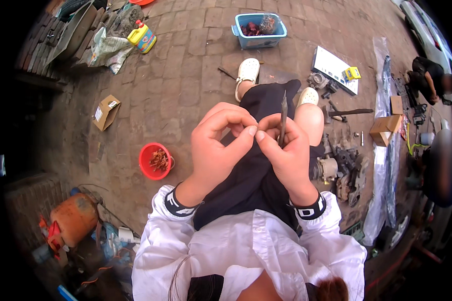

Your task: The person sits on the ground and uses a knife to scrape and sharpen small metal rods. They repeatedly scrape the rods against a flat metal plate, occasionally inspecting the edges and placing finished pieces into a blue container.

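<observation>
Above my lap, the fingertips of my left hand [218, 145] and my right hand [290, 158] meet in a pinch. Whatever they pinch is too small to make out. My right hand is closed and also holds a thin, pointed dark metal tool [284, 113], its tip up and away from me. To the left on the bricks stands a red bucket [143, 163] with brown dried-looking pieces [158, 160] in it. Beyond my feet is a light blue basin [260, 42] holding dark red pieces [251, 29] and a clear bag of similar stuff [268, 24].
At right lie greasy machine parts [344, 163], a hammer [351, 112], a white flat box [331, 67] and long plastic wrapping [380, 175]. Two people [429, 80] crouch farther right. A yellow jug [143, 38], an open carton [107, 111] and an orange gas cylinder [75, 215] stand left.
</observation>
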`<state>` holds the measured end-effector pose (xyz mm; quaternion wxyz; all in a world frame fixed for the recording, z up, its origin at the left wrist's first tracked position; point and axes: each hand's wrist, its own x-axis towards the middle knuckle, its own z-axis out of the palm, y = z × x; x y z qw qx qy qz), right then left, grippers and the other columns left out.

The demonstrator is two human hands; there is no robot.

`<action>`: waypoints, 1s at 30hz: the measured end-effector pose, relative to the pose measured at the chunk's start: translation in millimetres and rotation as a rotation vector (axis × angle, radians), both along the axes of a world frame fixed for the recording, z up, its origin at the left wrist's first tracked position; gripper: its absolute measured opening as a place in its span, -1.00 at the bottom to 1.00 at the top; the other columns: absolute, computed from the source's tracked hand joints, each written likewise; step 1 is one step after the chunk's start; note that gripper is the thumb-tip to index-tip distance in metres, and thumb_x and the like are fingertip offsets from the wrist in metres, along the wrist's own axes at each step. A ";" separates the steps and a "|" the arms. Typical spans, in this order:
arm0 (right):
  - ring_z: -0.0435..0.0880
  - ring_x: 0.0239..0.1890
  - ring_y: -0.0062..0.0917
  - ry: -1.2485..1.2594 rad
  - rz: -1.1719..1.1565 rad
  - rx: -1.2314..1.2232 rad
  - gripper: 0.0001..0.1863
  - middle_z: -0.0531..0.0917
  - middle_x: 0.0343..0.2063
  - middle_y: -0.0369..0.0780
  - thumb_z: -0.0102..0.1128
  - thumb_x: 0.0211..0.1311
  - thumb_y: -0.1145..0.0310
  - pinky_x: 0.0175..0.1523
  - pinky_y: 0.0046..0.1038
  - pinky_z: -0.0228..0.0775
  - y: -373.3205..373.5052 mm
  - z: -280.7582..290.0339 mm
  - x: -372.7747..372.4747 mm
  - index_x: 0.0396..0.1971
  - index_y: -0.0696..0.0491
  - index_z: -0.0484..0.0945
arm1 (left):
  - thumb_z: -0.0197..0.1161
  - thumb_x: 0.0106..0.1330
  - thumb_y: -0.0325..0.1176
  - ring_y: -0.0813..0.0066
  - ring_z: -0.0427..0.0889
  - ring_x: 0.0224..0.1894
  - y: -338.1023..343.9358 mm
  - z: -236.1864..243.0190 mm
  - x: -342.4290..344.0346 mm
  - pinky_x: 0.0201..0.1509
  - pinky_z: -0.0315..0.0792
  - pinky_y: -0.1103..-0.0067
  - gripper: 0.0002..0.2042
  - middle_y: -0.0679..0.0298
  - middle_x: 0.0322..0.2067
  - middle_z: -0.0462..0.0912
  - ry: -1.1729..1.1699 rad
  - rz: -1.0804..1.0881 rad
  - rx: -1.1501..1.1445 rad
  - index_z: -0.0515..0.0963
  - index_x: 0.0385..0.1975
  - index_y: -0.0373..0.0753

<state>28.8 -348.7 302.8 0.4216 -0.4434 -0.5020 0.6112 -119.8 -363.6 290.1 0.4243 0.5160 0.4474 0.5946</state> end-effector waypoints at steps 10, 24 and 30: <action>0.26 -0.61 -0.90 0.052 0.004 -0.075 -0.89 0.44 -0.65 -0.48 0.24 0.15 0.46 -0.53 -0.73 0.02 4.5 0.2 10.8 -0.38 0.16 0.54 | 0.20 0.17 -0.63 0.68 0.47 -0.34 7.0 -4.2 9.7 -0.27 0.36 0.72 -0.95 0.30 -0.31 0.52 -0.240 -0.082 -0.127 0.55 -0.40 -0.39; 0.17 -0.65 -0.88 0.405 0.252 -0.435 -0.91 0.37 -0.63 -0.52 0.22 0.16 0.42 -0.59 -0.71 -0.11 16.4 -6.6 34.4 -0.42 0.09 0.51 | 0.21 0.18 -0.62 0.71 0.45 -0.35 8.8 0.8 8.8 -0.29 0.32 0.74 -0.96 0.33 -0.32 0.51 -0.308 -0.256 -0.275 0.56 -0.39 -0.38; 0.23 -0.63 -0.88 0.280 0.188 -0.352 -0.90 0.41 -0.63 -0.49 0.22 0.16 0.42 -0.56 -0.72 -0.02 9.7 -0.8 29.7 -0.42 0.11 0.50 | 0.20 0.16 -0.54 0.64 0.42 -0.30 5.2 0.8 8.8 -0.19 0.29 0.68 -0.98 0.35 -0.37 0.49 -0.390 -0.280 -0.381 0.53 -0.43 -0.32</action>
